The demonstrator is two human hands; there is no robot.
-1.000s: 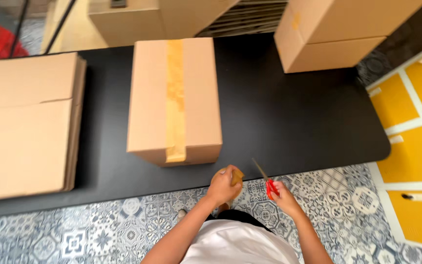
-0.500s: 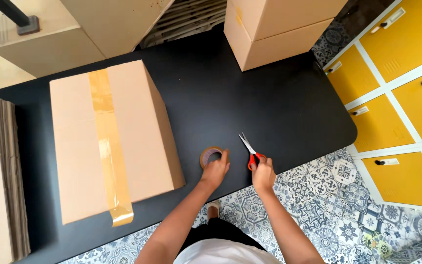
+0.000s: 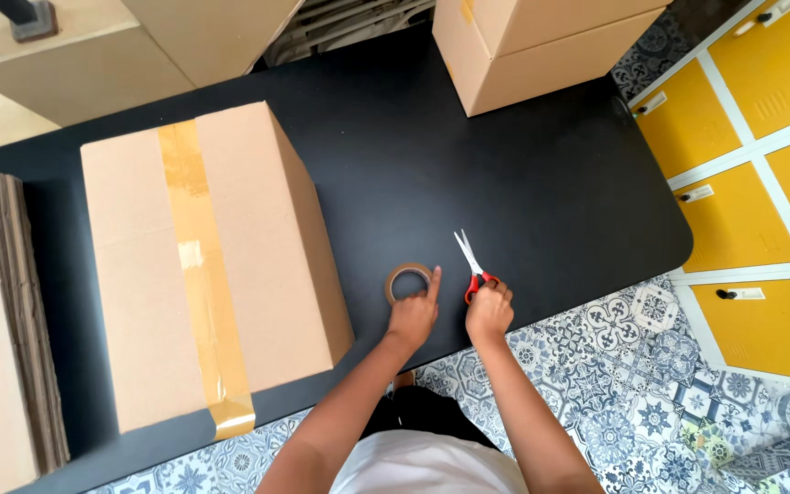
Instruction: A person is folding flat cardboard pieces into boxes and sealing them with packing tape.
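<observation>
On table (image 3: 550, 183), near its front edge: both hands work, right of the taped box (image 3: 203, 274)
Left hand (image 3: 412, 316): mostly curled, forefinger stretched onto the tape roll (image 3: 408, 282), seemingly to pin it flat; grips nothing
Right hand (image 3: 489, 311): fingers closed around the scissors (image 3: 473, 266) by their red handles, likely for control
Scissors: just right of the roll, blades slightly parted, long axis running away from the person, tips pointing up-left
Roll: lies flat, hole upward
</observation>
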